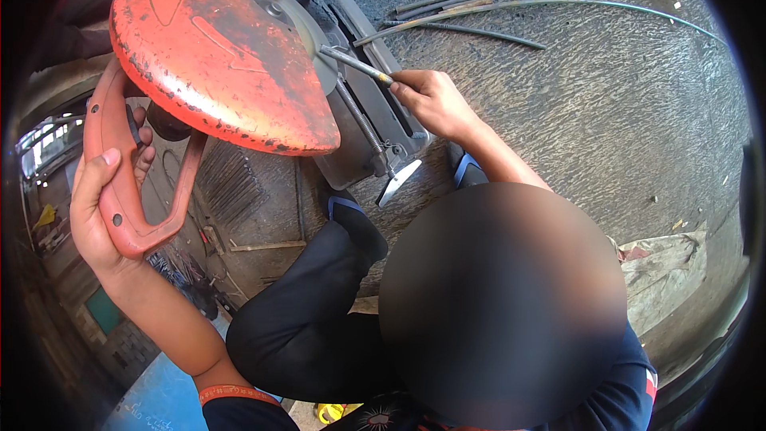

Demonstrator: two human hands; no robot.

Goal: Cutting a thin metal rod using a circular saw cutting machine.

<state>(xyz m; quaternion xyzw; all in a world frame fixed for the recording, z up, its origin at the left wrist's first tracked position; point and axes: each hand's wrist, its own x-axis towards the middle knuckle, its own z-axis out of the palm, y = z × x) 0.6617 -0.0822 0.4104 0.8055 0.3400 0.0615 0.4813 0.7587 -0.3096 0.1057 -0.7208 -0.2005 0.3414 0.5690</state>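
Observation:
A cut-off saw with a worn red guard (223,56) stands at the upper left. My left hand (97,211) is wrapped round its red loop handle (144,235), the thumb over the grip near a dark trigger. Part of the grey cutting disc (321,52) shows beyond the guard's right side. Between thumb and fingers, my right hand (437,102) pinches a short metal rod (357,65). The rod's far end is at the disc; whether they touch, I cannot tell. Below the rod runs the saw's clamp screw (359,116), ending in a flat metal handle (399,183).
Several loose rods (471,6) lie on the rough floor beyond the saw, one long and curved. Sandalled feet (355,219) are close to the saw base. Dark rods (231,179) lie under the handle. A pale cloth (662,267) is at the right.

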